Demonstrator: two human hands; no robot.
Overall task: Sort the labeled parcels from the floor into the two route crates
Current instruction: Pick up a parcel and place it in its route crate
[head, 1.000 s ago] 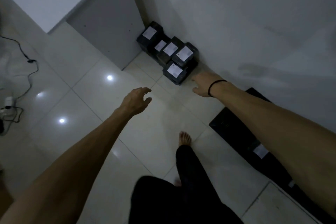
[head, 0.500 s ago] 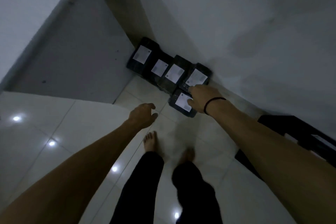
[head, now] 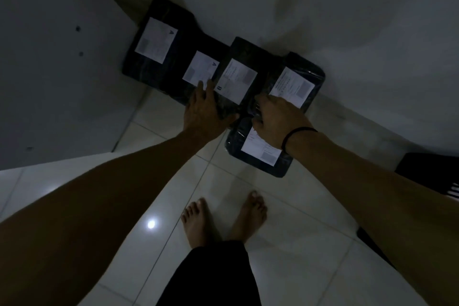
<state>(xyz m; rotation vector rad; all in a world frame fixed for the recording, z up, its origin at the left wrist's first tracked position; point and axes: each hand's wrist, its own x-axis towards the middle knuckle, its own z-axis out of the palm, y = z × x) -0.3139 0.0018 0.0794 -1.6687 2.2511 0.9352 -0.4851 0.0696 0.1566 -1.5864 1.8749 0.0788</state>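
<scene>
Your left hand [head: 207, 107] lies straight-fingered along the left edge of the B-labelled parcel [head: 238, 82], which sits on the floor [head: 298, 206] between your hands, and your right hand [head: 278, 119] curls over its right edge; the glossy wrap looks slippery and probably light, so clamp both sides.

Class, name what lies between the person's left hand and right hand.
In the head view, the black parcel labelled B lies between the left hand and the right hand.
</scene>
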